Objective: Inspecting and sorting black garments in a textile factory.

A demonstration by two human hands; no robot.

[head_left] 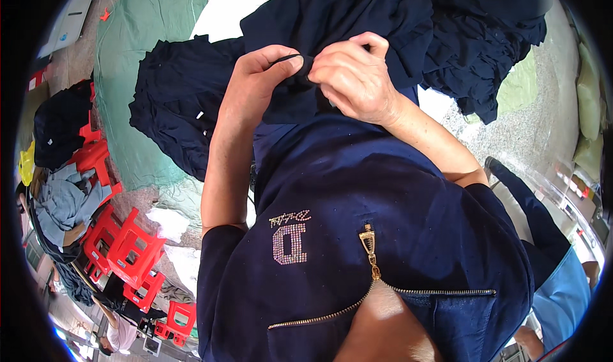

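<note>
Dark navy cloth [290,106] is pinched between my two hands in front of my chest. My left hand [260,74] grips a folded edge, its thumb pressed on top. Close beside it, my right hand [354,77] holds the same cloth with curled fingers; its fingertips are partly hidden. The held piece runs into a dark garment [345,17] spread beyond my hands. To the left lies a pile of dark garments [175,100] with small white tags. Another heap of dark garments [472,49] lies at the far right.
A green sheet [137,119] covers the floor at left. Red plastic stools [134,250] stand at the left, with a grey garment [67,196] and dark clothing [60,122] near them. One person in light blue [562,298] is at lower right, another person [121,330] at lower left.
</note>
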